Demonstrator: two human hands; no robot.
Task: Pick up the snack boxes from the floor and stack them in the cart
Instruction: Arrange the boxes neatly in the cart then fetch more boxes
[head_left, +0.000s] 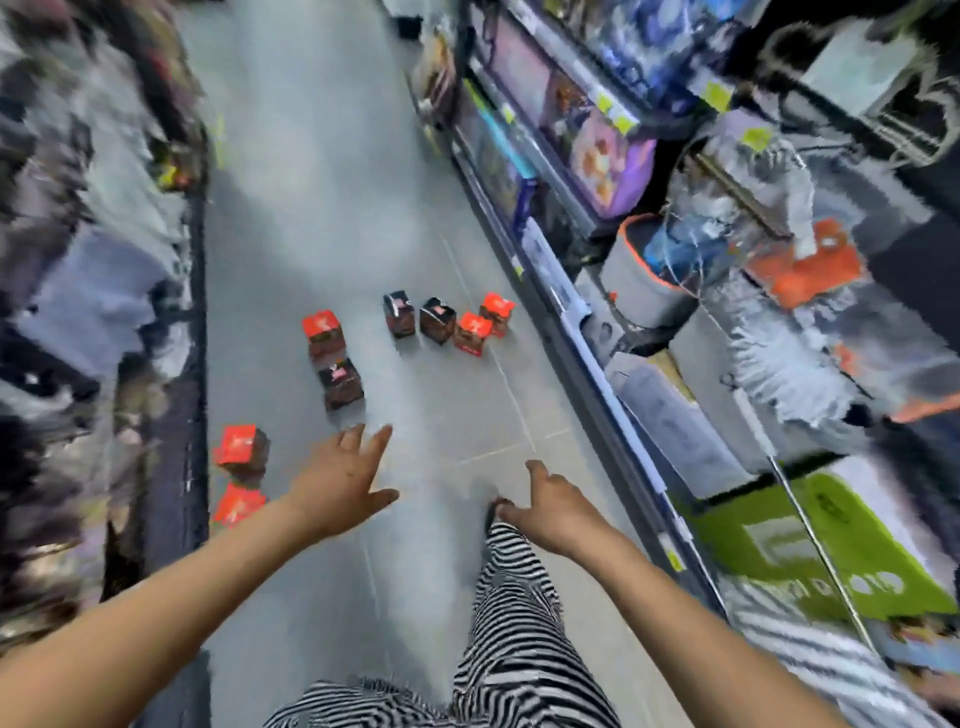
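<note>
Grey tiled floor (322, 218) of a shop aisle carries eight snack boxes (341, 384), none touched by either hand. Grip of the left hand (343, 478): spread wide, empty. The nearest dark box lies just ahead of its fingertips, and two red boxes (241, 449) lie to its left. Grip of the right hand (550, 504): loosely open, empty. A row of four (437, 319) stands well ahead, near the shelving (545, 171).

Left-edge shelves (78, 249) smeared, goods unreadable. Lowest red box (236, 506), lower left, partly behind forearm (208, 566).
</note>
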